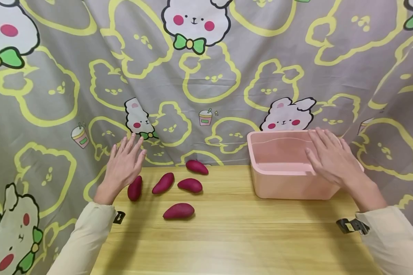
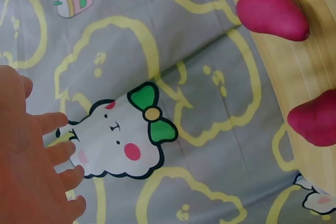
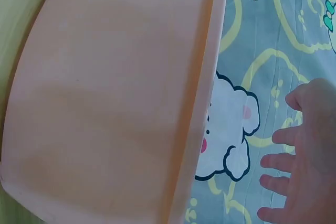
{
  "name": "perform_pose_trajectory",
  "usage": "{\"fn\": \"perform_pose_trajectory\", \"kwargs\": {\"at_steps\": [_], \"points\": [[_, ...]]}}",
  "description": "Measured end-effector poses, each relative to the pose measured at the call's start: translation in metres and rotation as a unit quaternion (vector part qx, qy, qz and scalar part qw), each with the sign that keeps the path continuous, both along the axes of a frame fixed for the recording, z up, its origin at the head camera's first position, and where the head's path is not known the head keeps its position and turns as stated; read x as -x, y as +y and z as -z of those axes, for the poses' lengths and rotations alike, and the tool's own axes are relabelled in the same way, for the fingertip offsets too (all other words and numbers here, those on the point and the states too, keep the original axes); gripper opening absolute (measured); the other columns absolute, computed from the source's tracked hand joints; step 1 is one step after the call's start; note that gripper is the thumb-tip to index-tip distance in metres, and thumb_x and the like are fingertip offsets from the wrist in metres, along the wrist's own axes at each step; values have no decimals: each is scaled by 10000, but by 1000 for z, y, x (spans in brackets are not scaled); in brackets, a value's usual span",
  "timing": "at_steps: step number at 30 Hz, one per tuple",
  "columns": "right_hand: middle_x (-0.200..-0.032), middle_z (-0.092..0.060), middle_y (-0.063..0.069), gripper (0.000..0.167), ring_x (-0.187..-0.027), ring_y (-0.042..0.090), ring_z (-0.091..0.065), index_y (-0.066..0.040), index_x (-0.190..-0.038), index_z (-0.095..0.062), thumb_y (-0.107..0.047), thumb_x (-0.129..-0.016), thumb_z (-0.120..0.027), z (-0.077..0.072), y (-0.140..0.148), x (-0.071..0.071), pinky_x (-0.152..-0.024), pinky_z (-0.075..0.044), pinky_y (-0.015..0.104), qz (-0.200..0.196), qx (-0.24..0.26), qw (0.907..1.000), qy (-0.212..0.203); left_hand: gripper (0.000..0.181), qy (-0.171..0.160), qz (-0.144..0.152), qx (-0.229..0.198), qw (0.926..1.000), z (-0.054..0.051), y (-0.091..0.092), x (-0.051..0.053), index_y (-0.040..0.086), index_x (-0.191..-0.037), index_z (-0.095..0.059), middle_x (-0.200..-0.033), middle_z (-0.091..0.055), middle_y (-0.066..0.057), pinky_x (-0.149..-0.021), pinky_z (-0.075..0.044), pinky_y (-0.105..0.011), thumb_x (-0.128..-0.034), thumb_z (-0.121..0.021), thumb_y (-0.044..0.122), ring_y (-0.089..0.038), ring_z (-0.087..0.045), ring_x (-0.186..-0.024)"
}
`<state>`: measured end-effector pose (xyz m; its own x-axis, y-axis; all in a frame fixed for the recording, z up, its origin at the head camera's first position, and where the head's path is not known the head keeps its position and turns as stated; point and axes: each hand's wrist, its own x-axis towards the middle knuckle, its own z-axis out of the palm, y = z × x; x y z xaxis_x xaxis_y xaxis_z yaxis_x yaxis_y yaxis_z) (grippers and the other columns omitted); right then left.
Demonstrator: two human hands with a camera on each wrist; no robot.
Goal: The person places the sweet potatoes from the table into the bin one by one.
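The fingers of the left hand are straight and a little apart, holding nothing; the hand hovers by the leftmost sweet potato, covering its far end in the head view. The right hand is likewise spread and holding nothing, above the right part of the pink container, apart from its rim in the right wrist view. Farther out, 4 more sweet potatoes lie scattered on the left of the worktop, so all 5 in view sit outside the container; none shows in the visible part of its inside. Judging from this, the handling looks not yet begun, with all 5 left untouched. No brand or label shows on the container. The far curtain carries printed rabbits and cups; tiny marks beside 1 cup are too small to read.
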<state>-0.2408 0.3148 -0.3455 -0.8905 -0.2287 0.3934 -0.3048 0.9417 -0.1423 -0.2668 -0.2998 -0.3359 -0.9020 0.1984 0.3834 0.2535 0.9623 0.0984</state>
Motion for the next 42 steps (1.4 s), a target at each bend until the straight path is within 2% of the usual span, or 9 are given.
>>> {"fn": "perform_pose_trajectory", "kwargs": {"at_steps": [5, 10, 12, 20, 24, 32, 35, 39, 42], "points": [[-1626, -265, 271, 625, -1488, 483, -214, -9, -1598, -285, -343, -1081, -394, 6, -4, -2, -1186, -75, 682, -73, 108, 9995, 286, 624, 100, -2, -76, 9999, 6, 1, -2, 110, -1623, -298, -1696, -157, -161, -1205, -35, -644, -1108, -280, 462, -423, -109, -1547], [-1578, -356, 258, 590, -1475, 457, -267, -25, -1581, -341, -296, -1064, -429, 12, -6, -5, -1240, -69, 545, -215, 181, 9972, 695, 611, 122, 23, -317, 9994, 15, 5, -5, 96, -1606, -340, -1691, -174, -172, -1205, -51, -645, -1109, -304, 450, -421, -133, -1544], [-1556, -393, 249, 572, -1452, 454, -312, -27, -1562, -381, -289, -1057, -444, 14, -6, -6, -1243, -107, 512, -241, 211, 9959, 850, 611, 139, 50, -432, 9990, 19, 8, -7, 99, -1600, -355, -1688, -189, -170, -1208, -59, -638, -1110, -296, 459, -416, -142, -1544], [-1500, -437, 265, 533, -1341, 526, -392, -11, -1526, -426, -268, -1059, -441, 26, -11, -11, -1111, -254, 674, -245, 647, 9937, 881, 572, 362, 219, -861, 9954, 40, 18, -14, 67, -1557, -423, -1659, -263, -196, -1189, -116, -663, -1120, -314, 419, -456, -222, -1509], [-1482, -447, 246, 521, -1338, 493, -402, -19, -1522, -439, -234, -1048, -462, 34, -13, -11, -1035, -301, 702, -351, 825, 9904, 1051, 525, 603, 300, -1048, 9922, 53, 22, -17, 54, -1521, -474, -1625, -324, -220, -1170, -165, -681, -1117, -355, 368, -488, -288, -1471], [-1410, -500, 229, 477, -1316, 448, -427, 21, -1445, -512, -188, -1016, -515, 47, -24, -9, -1172, -265, 548, -622, 925, 9817, 1544, 472, 826, 363, -1520, 9843, 74, 30, -29, 32, -1474, -528, -1580, -389, -245, -1169, -173, -684, -1106, -414, 304, -493, -334, -1443], [-1426, -493, 228, 476, -1312, 463, -428, 1, -1466, -499, -199, -1035, -498, 51, -30, -11, -1133, -276, 611, -550, 1089, 9820, 1443, 454, 914, 374, -1617, 9819, 80, 31, -32, 32, -1461, -541, -1577, -398, -239, -1174, -174, -674, -1103, -425, 286, -473, -345, -1444], [-1426, -494, 241, 468, -1288, 493, -430, -25, -1490, -485, -200, -1057, -468, 58, -36, -13, -1008, -305, 696, -455, 1337, 9813, 1307, 424, 1112, 447, -1694, 9782, 86, 35, -33, 23, -1426, -571, -1557, -430, -230, -1167, -202, -668, -1096, -444, 256, -443, -383, -1428], [-1422, -497, 255, 464, -1267, 514, -432, -36, -1500, -482, -198, -1066, -452, 64, -39, -14, -961, -305, 709, -401, 1471, 9805, 1237, 408, 1192, 505, -1829, 9746, 93, 38, -34, 22, -1407, -591, -1523, -466, -240, -1159, -214, -673, -1092, -460, 247, -433, -410, -1410]]}}
